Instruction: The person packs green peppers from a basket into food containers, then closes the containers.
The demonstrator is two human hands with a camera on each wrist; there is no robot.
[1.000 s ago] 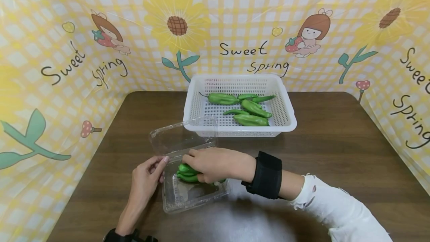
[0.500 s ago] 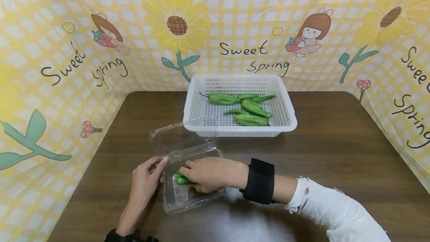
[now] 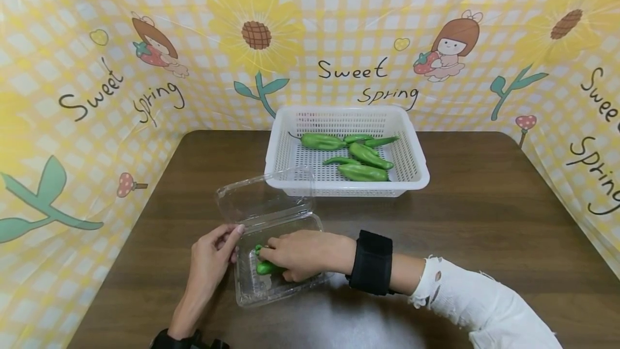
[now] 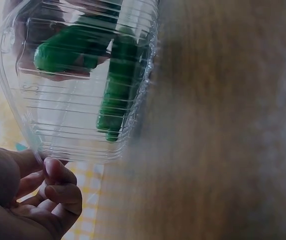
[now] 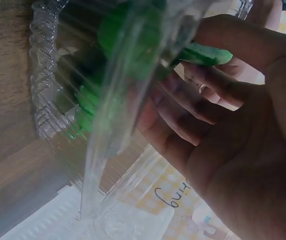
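A clear plastic clamshell box [image 3: 252, 290] lies with its lid [image 3: 247, 198] raised towards the back. My left hand [image 3: 213, 252] pinches the box's rim at the left corner, between thumb and fingers. Inside the box, my right hand [image 3: 307, 253] holds a green pepper [image 3: 266, 268], its fingers mostly over it. The left wrist view shows the held pepper [image 4: 58, 52] through the plastic, with another green pepper [image 4: 118, 85] on the box floor beside it. The right wrist view has a pepper end [image 5: 205, 54] between thumb and fingers, and more green behind the plastic wall.
Just behind the box stands a white perforated basket [image 3: 416, 182] with several green peppers [image 3: 363, 172] in it; the raised lid overlaps its front left corner in view. A brown wooden table [image 3: 465, 214] carries everything, with a yellow checked cloth [image 3: 339, 31] around its back and sides.
My right hand has moved slightly towards the near side inside the box, and the pepper ends under its fingers now show apart. My left hand stays at the rim.
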